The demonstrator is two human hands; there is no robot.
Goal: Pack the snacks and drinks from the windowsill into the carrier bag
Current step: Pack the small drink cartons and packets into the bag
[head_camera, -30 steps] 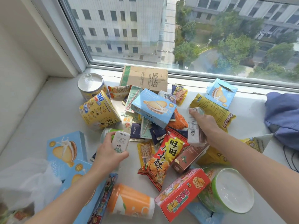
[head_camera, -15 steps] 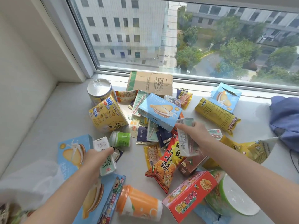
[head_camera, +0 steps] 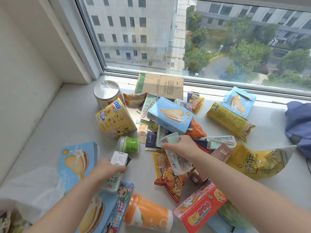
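- Toward the middle of the windowsill [head_camera: 55, 125], I see my right hand [head_camera: 183, 147] with thumb and fingers curled round a pale green drink carton [head_camera: 176, 161] that has a straw stuck to its side; it is held above the orange snack packet [head_camera: 171, 179]
- Closer to the near-left corner, my left hand [head_camera: 107, 169] grips a white drink carton [head_camera: 117, 158], fingers wrapped over its middle so that only the top and bottom of it show
- At the near-left corner lies the white carrier bag [head_camera: 33, 187], crumpled thin plastic just beside a blue biscuit box [head_camera: 75, 162]; I cannot make out its mouth
- My reading: this is the carry step, with both hands loaded, one carton each, and the bag not yet reached
- The next move calls for bringing the left carton over to the bag first, as it is the nearer one, and finding the opening; with both hands full, nothing is free to hold the limp film open, so one carton may have to nudge the mouth apart
- Most of the heap is not yet packed: the yellow BIG box [head_camera: 114, 118], the tin [head_camera: 106, 93] near the far-left corner, the orange cup [head_camera: 148, 212] and the red box [head_camera: 198, 209] at the near edge
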